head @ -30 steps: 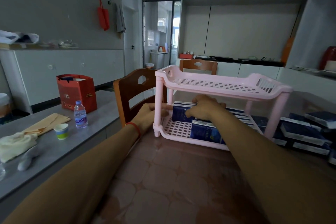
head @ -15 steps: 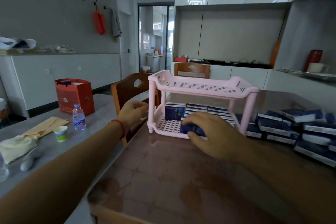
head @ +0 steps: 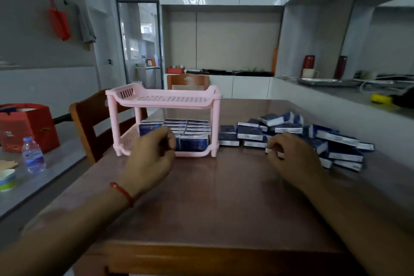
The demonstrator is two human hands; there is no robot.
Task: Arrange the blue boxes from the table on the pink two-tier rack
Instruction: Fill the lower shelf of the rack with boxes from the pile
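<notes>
The head camera looks forward and down across the table (head: 224, 197) toward the kitchen counters.

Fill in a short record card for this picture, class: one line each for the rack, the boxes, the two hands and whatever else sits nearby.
rack: pink two-tier rack standing on the brown table
top tier: holds nothing visible
bottom tier: blue boxes packed in rows
loose boxes: untidy pile on the table to the right of the rack
left hand: in front of the bottom tier, fingers curled; blurred, so its grip is unclear
right hand: at the near edge of the pile, fingers on a box there
nearby: water bottle and red bag on the grey side counter
</notes>
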